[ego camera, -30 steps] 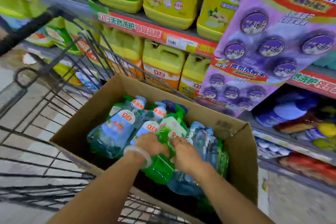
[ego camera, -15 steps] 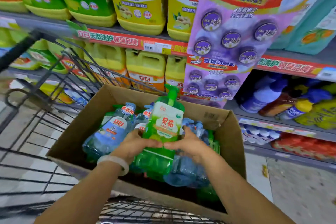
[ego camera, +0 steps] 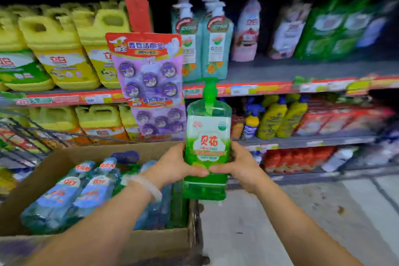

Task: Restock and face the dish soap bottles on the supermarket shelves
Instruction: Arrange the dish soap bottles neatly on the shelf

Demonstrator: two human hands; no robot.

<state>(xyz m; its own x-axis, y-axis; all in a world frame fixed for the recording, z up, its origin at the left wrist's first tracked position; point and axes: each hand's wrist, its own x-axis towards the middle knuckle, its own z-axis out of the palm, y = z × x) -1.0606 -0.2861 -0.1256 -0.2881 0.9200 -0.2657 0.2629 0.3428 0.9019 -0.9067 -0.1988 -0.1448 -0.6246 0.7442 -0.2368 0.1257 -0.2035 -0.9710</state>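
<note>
The left hand [ego camera: 176,165] and right hand [ego camera: 238,167] are both closed around the lower half of a clear green plastic pump bottle of dish soap [ego camera: 207,142], one on each side, thumbs meeting across the front just under its white-and-green label. The bottle is upright, held in the air past the right end of an open brown cardboard box [ego camera: 71,153] and in front of the shelves. A pale bead bracelet [ego camera: 146,185] circles the left wrist.

The box sits in a black wire shopping cart [ego camera: 28,134] and holds several blue-tinted bottles [ego camera: 71,196] lying on their sides (more green ones are packed at its right end).

Beyond, a grey shelf with a red price strip [ego camera: 269,87] carries teal pump bottles [ego camera: 205,45] and yellow handled jugs [ego camera: 62,49]. A purple hanging card of round toilet-cleaner discs [ego camera: 149,75] dangles between them. The right side of the shelving is blurred.
</note>
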